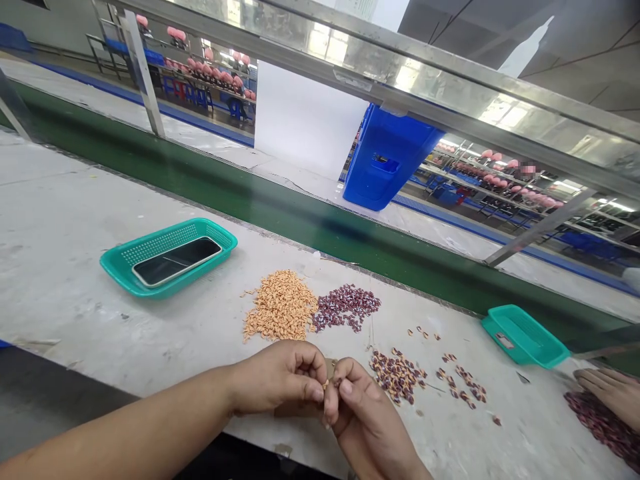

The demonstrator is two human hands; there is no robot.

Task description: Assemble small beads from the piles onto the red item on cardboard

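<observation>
My left hand (283, 379) and my right hand (367, 410) meet fingertip to fingertip just above the near edge of the table. The left fingers pinch a small orange piece (325, 385). Between my right thumb and forefinger sits a small dark piece, mostly covered by the fingers. Beyond the hands lies a heap of small curved orange pieces (281, 305), touching a flatter heap of purple pieces (349, 307). Right of my hands is a pile of two-coloured orange-and-purple pieces (396, 375). Brown cardboard (299, 409) shows partly under my hands.
A green basket (120, 283) holding a phone (177, 260) stands at left. Another green basket (525, 333) is at right, near another person's hand (610, 393) over dark red pieces (597, 423). A blue bin (387, 160) hangs at the metal frame beyond a green strip (300, 200).
</observation>
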